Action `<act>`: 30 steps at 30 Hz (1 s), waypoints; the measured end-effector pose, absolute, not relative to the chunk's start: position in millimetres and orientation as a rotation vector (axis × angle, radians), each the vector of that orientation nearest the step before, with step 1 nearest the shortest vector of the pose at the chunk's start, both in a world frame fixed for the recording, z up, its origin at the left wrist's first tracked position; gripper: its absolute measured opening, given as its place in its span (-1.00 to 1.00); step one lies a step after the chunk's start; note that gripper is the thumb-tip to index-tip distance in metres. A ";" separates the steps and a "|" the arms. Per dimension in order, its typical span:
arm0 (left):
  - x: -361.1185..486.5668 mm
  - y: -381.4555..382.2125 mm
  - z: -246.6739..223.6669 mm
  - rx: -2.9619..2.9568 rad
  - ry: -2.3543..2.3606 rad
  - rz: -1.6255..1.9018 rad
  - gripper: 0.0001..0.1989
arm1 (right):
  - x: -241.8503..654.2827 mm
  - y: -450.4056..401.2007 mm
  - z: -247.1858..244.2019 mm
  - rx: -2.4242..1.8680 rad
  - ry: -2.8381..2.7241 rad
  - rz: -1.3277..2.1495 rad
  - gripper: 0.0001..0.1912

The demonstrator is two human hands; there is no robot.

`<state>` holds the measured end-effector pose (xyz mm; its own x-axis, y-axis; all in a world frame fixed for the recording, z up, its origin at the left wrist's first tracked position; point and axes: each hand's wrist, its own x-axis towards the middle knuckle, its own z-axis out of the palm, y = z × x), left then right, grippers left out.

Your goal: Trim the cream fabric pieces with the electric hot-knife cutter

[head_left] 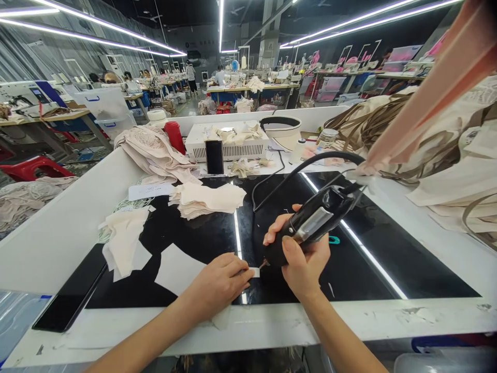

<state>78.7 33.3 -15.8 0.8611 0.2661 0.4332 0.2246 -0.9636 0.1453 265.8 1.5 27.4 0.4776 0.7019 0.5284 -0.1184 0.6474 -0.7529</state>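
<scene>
My right hand [305,259] is wrapped round a black corded hand-held power tool [310,223], which slants down to the left. Its thin copper-coloured tip [264,264] is at the right end of a small white strip [255,272]. With fingers pressed together, my left hand [225,282] holds that strip against the glossy black work surface [295,285]. A larger white cut piece [176,269] lies left of my left hand, partly covered by it. Whether the strip belongs to that piece is hidden under my fingers.
Stacked cream pieces [212,199] and loose pieces [126,238] lie on the left. A dark phone [73,290] rests at the left edge; another phone [215,157] stands before a white box [194,140]. Pink cloth [419,98] hangs by the tool's cord [306,159]. Fabric piles flank the table.
</scene>
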 end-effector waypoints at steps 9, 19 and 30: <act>78.9 33.1 -16.1 2.952 0.383 0.706 -0.77 | 263.8 0.0 24.7 -0.734 -0.958 0.555 -0.60; 80.2 32.2 -16.7 2.933 0.395 0.738 -0.80 | 261.9 -9.9 24.0 -0.685 -0.962 0.574 -0.56; 65.0 28.0 -15.6 2.902 0.455 0.664 -0.81 | 261.8 -14.9 26.1 -0.686 -0.962 0.564 -0.55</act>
<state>65.0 28.0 -15.6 0.8578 0.3186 0.4033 0.2612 -0.9461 0.1916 261.8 -14.9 26.1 0.4616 0.7017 0.5427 -0.1309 0.6589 -0.7407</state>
